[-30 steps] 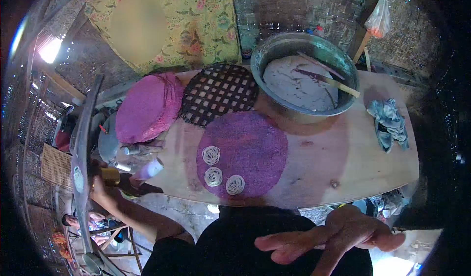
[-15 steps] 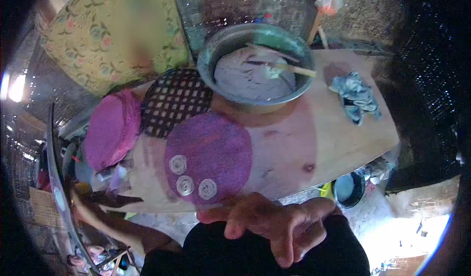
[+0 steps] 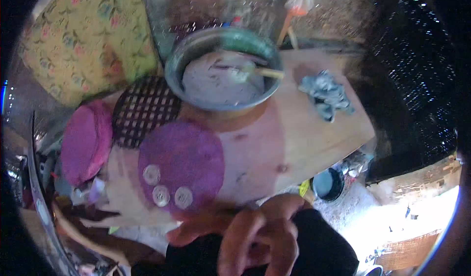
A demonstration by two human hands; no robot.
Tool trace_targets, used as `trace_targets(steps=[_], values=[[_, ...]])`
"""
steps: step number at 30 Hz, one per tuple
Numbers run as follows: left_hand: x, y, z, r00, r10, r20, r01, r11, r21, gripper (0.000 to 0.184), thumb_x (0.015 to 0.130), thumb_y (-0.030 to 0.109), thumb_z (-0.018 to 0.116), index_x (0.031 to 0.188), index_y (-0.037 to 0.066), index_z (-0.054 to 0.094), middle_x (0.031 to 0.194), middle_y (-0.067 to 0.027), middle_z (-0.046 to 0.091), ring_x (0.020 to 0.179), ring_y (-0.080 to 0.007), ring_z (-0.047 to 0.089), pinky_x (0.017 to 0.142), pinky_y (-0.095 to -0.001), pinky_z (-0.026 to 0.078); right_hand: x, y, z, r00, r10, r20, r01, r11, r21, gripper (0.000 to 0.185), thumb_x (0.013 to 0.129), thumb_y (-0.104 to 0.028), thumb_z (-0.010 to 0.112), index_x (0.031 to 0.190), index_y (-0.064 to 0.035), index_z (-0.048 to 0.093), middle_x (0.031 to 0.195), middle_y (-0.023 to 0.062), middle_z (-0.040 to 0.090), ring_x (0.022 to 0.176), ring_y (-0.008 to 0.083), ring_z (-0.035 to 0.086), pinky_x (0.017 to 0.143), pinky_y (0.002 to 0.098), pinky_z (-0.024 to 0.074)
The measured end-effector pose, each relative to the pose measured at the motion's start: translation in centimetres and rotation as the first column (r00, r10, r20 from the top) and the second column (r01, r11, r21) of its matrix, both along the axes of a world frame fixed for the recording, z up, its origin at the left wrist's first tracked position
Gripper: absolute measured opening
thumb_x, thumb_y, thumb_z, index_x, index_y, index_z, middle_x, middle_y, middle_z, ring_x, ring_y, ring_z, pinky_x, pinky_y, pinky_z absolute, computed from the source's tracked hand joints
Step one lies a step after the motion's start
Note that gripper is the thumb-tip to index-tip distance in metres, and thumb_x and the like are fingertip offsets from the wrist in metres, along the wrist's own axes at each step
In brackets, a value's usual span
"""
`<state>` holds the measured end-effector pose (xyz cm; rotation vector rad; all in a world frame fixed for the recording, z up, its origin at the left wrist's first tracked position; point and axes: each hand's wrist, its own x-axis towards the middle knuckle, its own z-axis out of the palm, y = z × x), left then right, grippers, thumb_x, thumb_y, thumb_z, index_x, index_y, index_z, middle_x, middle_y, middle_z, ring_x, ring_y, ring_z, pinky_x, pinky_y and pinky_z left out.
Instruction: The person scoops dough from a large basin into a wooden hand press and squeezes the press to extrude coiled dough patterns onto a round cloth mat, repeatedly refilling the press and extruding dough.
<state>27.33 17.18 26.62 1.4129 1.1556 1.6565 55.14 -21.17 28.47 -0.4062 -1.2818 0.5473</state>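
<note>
My right hand (image 3: 257,234) is raised at the bottom centre, its fingers loosely bent and apart, with nothing seen in it. It is below a purple round mat (image 3: 181,153) that bears three pale coiled strand rounds (image 3: 183,197). At the far left my left hand (image 3: 60,211) is dark and blurred beside a long curved wooden lever (image 3: 38,190); its fingers and anything in them cannot be made out. My left forearm reaches there from the bottom.
A large metal basin (image 3: 221,104) of pale dough holds wooden sticks. Near it are a dark lattice mat (image 3: 147,110), a stack of pink round mats (image 3: 86,141) and a crumpled cloth (image 3: 326,94) on the wooden table (image 3: 314,138). A dark bucket (image 3: 327,184) stands beyond the edge.
The view has swung right, so the table and its objects appear further left. My right hand has moved leftward in view, and its fingers have curled more. The coiled rounds remain on the purple mat.
</note>
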Motion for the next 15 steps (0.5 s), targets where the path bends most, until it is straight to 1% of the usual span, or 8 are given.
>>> trace_targets(steps=[3,4,7,9,11,13,14,15], values=[[-3.2,2.7,-1.2,0.963,-0.251,0.099,0.256,0.966,-0.035,0.04,0.084,0.027,0.063,0.11,-0.003,0.059,0.106,-0.0123,0.06,0.087,-0.0227,0.059,0.072,-0.0346,0.048,1.1,1.9,-0.1,0.958,-0.276,-0.075,0.282,0.956,0.085,0.036,0.073,-0.005,0.072,0.098,-0.0126,0.047,0.129,0.0153,0.036,0.127,0.0265,0.034,0.103,0.0522,0.0258],[-3.7,3.6,-1.7,0.86,-0.5,0.102,0.496,0.866,0.059,0.044,0.085,0.03,0.06,0.115,-0.002,0.056,0.106,-0.0136,0.059,0.084,-0.0239,0.06,0.071,-0.0366,0.049,2.0,2.0,-0.5,0.915,-0.401,0.034,0.401,0.916,0.007,0.034,0.072,-0.004,0.073,0.095,-0.0133,0.049,0.127,0.0149,0.04,0.124,0.0247,0.037,0.103,0.0503,0.0274],[4.6,-2.7,1.2,0.72,-0.622,0.309,0.553,0.783,0.286,0.047,0.085,0.031,0.057,0.119,0.0,0.052,0.1,-0.0133,0.06,0.085,-0.0229,0.059,0.068,-0.0359,0.051,4.2,3.5,-4.7,0.781,-0.5,0.375,0.62,0.696,-0.363,0.026,0.081,-0.019,0.067,0.102,-0.0117,0.053,0.118,0.0143,0.052,0.117,0.0229,0.046,0.102,0.0438,0.0299],[8.2,-4.5,2.0,0.672,-0.592,0.445,0.62,0.778,0.098,0.036,0.087,0.032,0.053,0.106,0.001,0.056,0.095,-0.0086,0.059,0.08,-0.0209,0.056,0.069,-0.0343,0.048,3.7,6.1,-7.5,0.857,-0.414,0.308,0.515,0.66,-0.547,0.03,0.088,-0.031,0.061,0.109,-0.0101,0.053,0.114,0.0143,0.056,0.114,0.024,0.049,0.103,0.0417,0.03],[12.8,-6.2,0.9,0.434,-0.582,0.687,0.713,0.689,0.134,0.024,0.086,0.03,0.054,0.088,0.006,0.055,0.078,-0.0044,0.055,0.069,-0.0182,0.051,0.062,-0.0315,0.044,1.6,8.1,-9.1,0.954,-0.004,-0.299,-0.242,0.575,-0.781,0.064,0.091,-0.058,0.037,0.121,-0.0041,0.049,0.112,0.0117,0.059,0.112,0.0237,0.05,0.102,0.0365,0.0322],[16.7,-8.1,0.1,0.412,-0.415,0.811,0.725,0.688,-0.016,0.022,0.086,0.029,0.054,0.077,0.009,0.05,0.075,-0.0024,0.052,0.069,-0.0168,0.049,0.06,-0.0329,0.042,0.0,8.6,-11.4,0.797,0.137,-0.588,-0.553,0.557,-0.619,0.068,0.09,-0.061,0.031,0.127,-0.0061,0.044,0.121,0.0131,0.053,0.118,0.0234,0.047,0.104,0.0389,0.0314],[18.0,-8.6,-1.0,0.146,-0.524,0.839,0.874,0.466,0.139,0.023,0.086,0.03,0.054,0.077,0.01,0.049,0.074,-0.002,0.051,0.068,-0.0168,0.048,0.06,-0.0333,0.042,-0.3,8.4,-11.9,0.808,0.123,-0.576,-0.539,0.55,-0.639,0.072,0.088,-0.065,0.028,0.122,-0.0042,0.046,0.109,0.0124,0.056,0.1,0.0229,0.051,0.088,0.0361,0.0379],[18.7,-7.7,-2.9,0.133,-0.546,0.827,0.93,0.357,0.085,0.025,0.087,0.032,0.053,0.076,0.01,0.049,0.076,-0.0034,0.053,0.074,-0.0191,0.052,0.064,-0.0345,0.045,-0.7,8.2,-12.5,0.819,0.109,-0.563,-0.524,0.541,-0.658,0.077,0.086,-0.069,0.025,0.117,-0.0022,0.049,0.096,0.0118,0.059,0.083,0.0224,0.056,0.071,0.0333,0.0444]])
